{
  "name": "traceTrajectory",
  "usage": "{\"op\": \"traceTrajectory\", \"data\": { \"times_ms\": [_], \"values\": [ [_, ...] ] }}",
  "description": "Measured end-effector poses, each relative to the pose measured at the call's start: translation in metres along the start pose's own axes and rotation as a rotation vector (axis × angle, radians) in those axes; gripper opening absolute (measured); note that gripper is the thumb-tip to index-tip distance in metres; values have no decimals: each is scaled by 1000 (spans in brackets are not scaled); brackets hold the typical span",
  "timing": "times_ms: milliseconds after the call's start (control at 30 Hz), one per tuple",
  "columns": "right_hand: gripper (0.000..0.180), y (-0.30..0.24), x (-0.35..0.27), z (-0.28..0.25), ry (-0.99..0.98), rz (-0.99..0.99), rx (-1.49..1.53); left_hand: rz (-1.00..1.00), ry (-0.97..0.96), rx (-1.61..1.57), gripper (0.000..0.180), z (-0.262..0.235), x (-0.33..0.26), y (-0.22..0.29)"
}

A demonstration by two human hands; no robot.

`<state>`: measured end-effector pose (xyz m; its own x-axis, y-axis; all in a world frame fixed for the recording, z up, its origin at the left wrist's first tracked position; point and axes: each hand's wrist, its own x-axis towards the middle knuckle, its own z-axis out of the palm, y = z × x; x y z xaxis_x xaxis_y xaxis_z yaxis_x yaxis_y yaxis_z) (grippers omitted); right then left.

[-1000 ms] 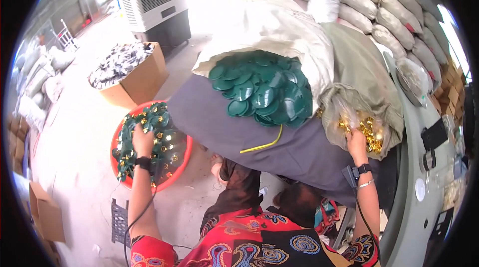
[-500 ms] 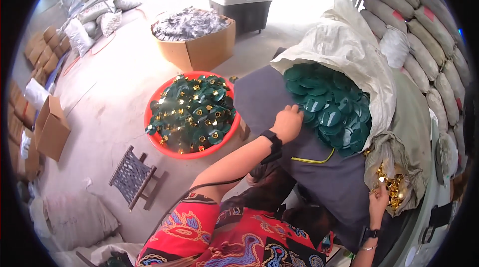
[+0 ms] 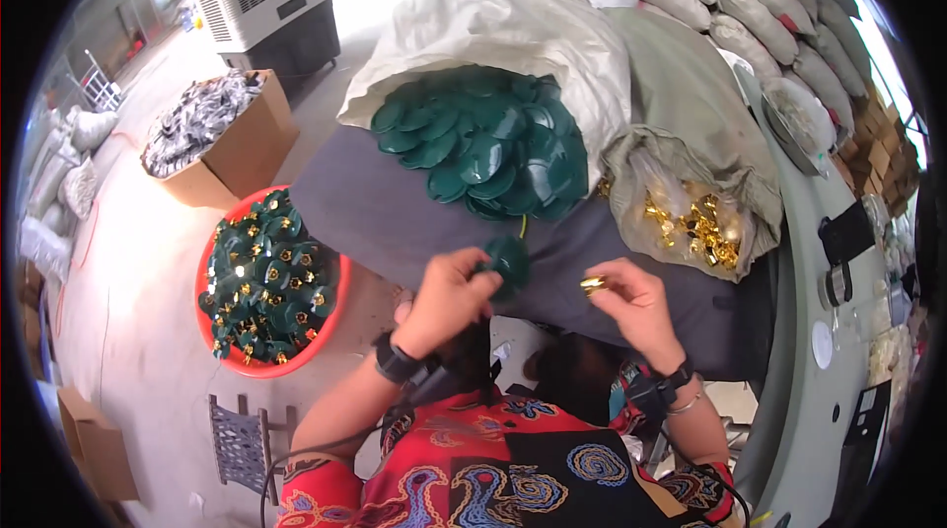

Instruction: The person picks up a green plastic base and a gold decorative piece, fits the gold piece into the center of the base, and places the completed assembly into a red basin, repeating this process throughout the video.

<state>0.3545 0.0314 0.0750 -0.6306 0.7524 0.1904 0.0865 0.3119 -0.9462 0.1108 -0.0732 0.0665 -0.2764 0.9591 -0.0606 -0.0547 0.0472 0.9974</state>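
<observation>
Between the fingers of my left hand (image 3: 449,296) is a round dark green disc (image 3: 509,266), held up in front of my chest. To its right, my right hand (image 3: 636,306) pinches a small shiny gold piece (image 3: 593,284); the two are apart. Beyond my hands, a white woven sack (image 3: 493,20) lies with its mouth toward me, spilling many loose green discs (image 3: 483,155) onto a grey cloth-covered surface (image 3: 340,178). At the right, a rolled-down greenish sack (image 3: 631,217) holds loose gold pieces (image 3: 705,232) in clear plastic.
A red-orange tub (image 3: 340,301) of green discs with gold centres stands at the left. Behind it are a cardboard box (image 3: 247,143) of grey scraps and an air cooler (image 3: 261,0). A woven stool (image 3: 240,446) sits at lower left, a pale green machine (image 3: 819,331) at right.
My left hand has drawn back from the disc pile with a green disc. My right hand has left the gold pieces with one in its fingers. The view has swung right.
</observation>
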Motion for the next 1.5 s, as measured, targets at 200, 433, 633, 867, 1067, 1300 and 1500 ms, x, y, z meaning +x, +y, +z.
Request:
{"op": "traceTrajectory", "data": {
  "times_ms": [200,433,633,867,1067,1300,1500],
  "values": [
    [25,-19,-9,39,-53,76,437,-67,-165,-127,13,43,-24,9],
    [28,-18,-14,39,7,-135,81,34,-55,-10,17,46,-28,3],
    [31,-20,-13,44,3,-219,-233,252,21,173,15,50,-28,-8],
    [31,-19,-15,48,33,-224,-232,266,50,203,16,47,-29,-11],
    [34,-21,-13,50,1,-270,-282,203,34,144,15,49,-32,-9],
    [30,-24,-6,51,-14,-428,-569,333,57,239,16,50,-30,-6],
    [16,-23,-3,48,-131,-6,-197,702,19,512,31,47,-29,-10]
  ]
}}
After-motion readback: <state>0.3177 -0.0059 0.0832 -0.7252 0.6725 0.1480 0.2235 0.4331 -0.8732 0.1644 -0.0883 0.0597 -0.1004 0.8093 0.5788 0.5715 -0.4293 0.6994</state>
